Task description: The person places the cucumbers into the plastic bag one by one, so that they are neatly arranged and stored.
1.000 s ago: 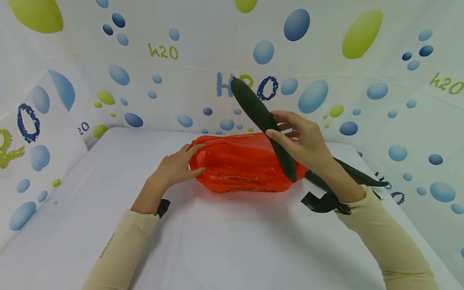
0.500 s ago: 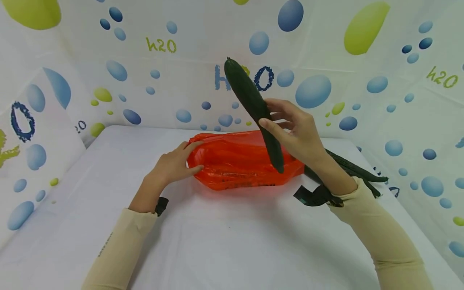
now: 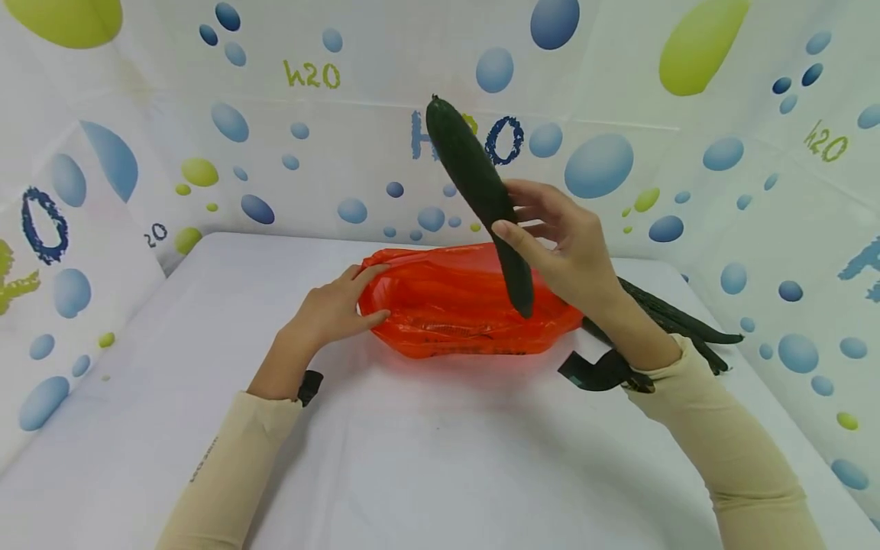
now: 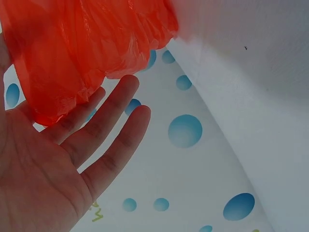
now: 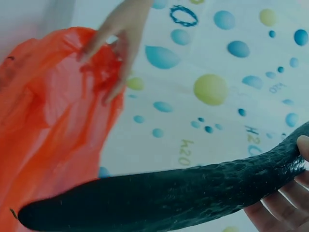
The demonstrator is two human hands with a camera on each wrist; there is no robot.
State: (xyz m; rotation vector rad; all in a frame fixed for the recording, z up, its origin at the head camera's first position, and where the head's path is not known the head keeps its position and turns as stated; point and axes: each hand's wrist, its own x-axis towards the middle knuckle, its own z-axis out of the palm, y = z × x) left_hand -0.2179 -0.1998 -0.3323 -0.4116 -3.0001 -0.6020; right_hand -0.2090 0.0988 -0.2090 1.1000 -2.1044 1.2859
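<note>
My right hand (image 3: 567,244) grips a long dark green cucumber (image 3: 474,176) between thumb and fingers. The cucumber is held tilted, its upper end leaning left and its lower end overlapping a red plastic bag (image 3: 447,336) in the head view. The bag lies on the table with its mouth facing me. At the bag's left end is my left hand (image 3: 333,309), thumb and index finger spread at the edge of the mouth. In the left wrist view its other fingers (image 4: 118,137) extend loosely beside the red plastic (image 4: 87,53). In the right wrist view the cucumber (image 5: 159,198) stretches across the bottom.
Several more cucumbers (image 3: 681,321) lie at the right of the table, partly hidden behind my right forearm. A white cloth (image 3: 440,458) covers the table. Behind it hangs a white backdrop (image 3: 385,168) with blue and green drops. Black straps (image 3: 598,372) are on both wrists.
My right hand has raised the cucumber and moved it slightly left, so its lower end sits higher over the bag. My left hand stays at the bag's left edge. The head view has shifted a little.
</note>
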